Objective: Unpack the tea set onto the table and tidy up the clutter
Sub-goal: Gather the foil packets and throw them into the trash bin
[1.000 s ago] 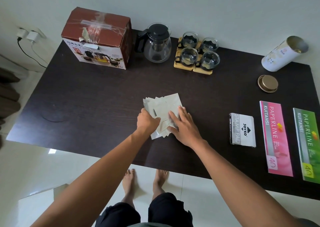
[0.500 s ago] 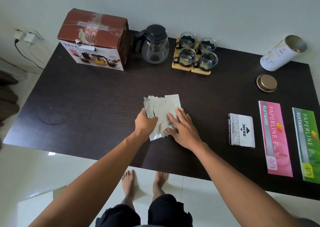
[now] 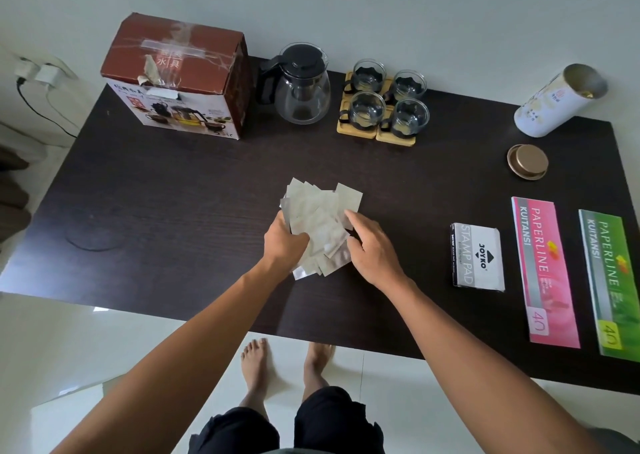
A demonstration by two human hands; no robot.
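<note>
Those sachets look thin, light and slick, foil-backed by the glint, so I'd judge they will slide over one another and are best squared up and pinched by the stack's edges. They lie fanned in a loose heap at the middle of the dark bench. The left hand grips the heap's nine o'clock side, while the right hand rests loosely flat on its three o'clock edge, grasping nothing.

The left hand is gathering the loose pile of flat silvery-grey paper sachets into its grip, while the right hand is lifting off them, fingers curling.
</note>
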